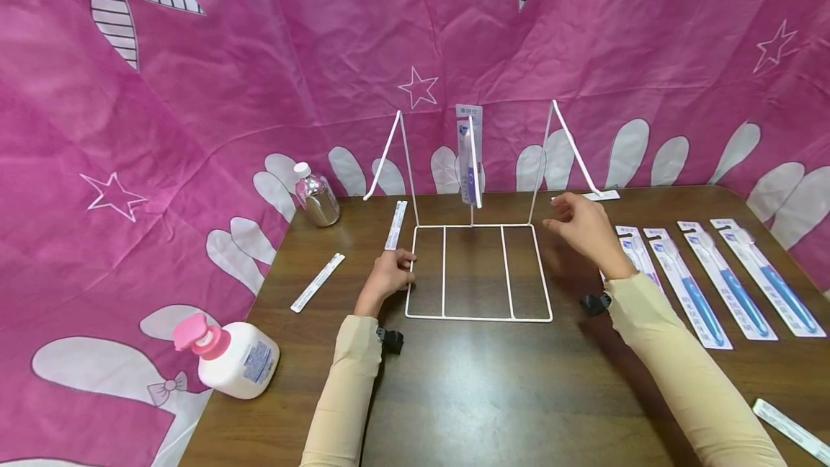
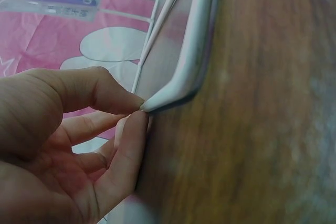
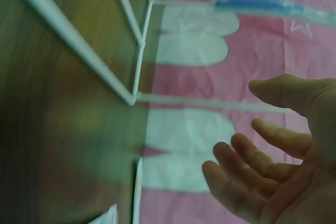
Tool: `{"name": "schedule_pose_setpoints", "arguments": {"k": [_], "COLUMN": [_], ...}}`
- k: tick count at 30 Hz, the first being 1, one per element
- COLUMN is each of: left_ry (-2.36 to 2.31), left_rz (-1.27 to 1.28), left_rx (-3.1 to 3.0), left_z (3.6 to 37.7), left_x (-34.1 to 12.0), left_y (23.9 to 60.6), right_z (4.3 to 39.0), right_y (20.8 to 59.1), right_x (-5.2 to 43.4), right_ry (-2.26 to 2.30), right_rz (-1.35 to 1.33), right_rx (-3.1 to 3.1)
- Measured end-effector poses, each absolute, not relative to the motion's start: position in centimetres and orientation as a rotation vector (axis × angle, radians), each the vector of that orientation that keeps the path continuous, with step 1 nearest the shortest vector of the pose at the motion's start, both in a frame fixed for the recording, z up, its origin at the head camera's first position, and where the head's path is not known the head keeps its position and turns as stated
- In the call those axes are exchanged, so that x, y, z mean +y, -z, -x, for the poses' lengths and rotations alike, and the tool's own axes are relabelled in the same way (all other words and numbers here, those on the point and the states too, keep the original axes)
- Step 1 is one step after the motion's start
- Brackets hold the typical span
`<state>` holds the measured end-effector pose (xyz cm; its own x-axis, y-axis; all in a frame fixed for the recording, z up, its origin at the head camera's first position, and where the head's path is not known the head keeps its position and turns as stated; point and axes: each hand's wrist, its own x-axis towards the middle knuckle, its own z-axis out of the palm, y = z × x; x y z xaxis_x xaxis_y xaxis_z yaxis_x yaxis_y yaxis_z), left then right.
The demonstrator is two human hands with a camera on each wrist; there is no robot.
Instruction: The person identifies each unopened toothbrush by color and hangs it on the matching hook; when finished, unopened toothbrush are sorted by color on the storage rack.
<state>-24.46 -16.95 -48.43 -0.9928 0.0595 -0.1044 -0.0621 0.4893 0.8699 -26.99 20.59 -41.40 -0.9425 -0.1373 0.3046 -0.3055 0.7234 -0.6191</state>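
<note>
A white wire rack [image 1: 478, 274] stands on the brown table [image 1: 493, 395], and one packaged toothbrush [image 1: 469, 157] hangs on its middle upright. My left hand [image 1: 403, 267] sits at the left edge of the rack's base. In the left wrist view my left hand [image 2: 137, 109] pinches the rack's wire [image 2: 189, 51] between thumb and a fingertip. My right hand [image 1: 570, 218] hovers by the rack's right rear corner with relaxed fingers, holding nothing. The right wrist view shows my right hand [image 3: 268, 129] spread open, apart from the rack's wires [image 3: 134, 85], with the hanging toothbrush pack [image 3: 262, 4] beyond.
Several packaged toothbrushes [image 1: 703, 287] lie in a row at the right, and another pack [image 1: 792, 429] lies near the front right edge. Two packs [image 1: 318, 282] [image 1: 395, 225] lie left of the rack. A silver bottle [image 1: 316, 198] and a pink-topped pump bottle [image 1: 235, 357] stand at the left. Pink cloth [image 1: 194, 92] surrounds the table.
</note>
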Motion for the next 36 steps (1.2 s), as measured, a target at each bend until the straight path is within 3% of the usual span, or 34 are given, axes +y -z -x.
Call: {"name": "schedule_pose_setpoints", "arguments": {"k": [17, 36], "left_ry": [-1.570, -1.515], "left_rz": [-0.011, -0.024], "left_rx": [2.582, 2.616], "left_z": [24.5, 24.5], "left_x": [-16.9, -17.1], "left_y": [48.7, 48.7], "right_z": [27.9, 28.9], "right_y": [43.0, 43.7], "right_x": [27.6, 28.4], "right_ry": [-0.666, -0.566], "right_rz": [-0.209, -0.001], "right_rx": [-3.082, -3.226]}}
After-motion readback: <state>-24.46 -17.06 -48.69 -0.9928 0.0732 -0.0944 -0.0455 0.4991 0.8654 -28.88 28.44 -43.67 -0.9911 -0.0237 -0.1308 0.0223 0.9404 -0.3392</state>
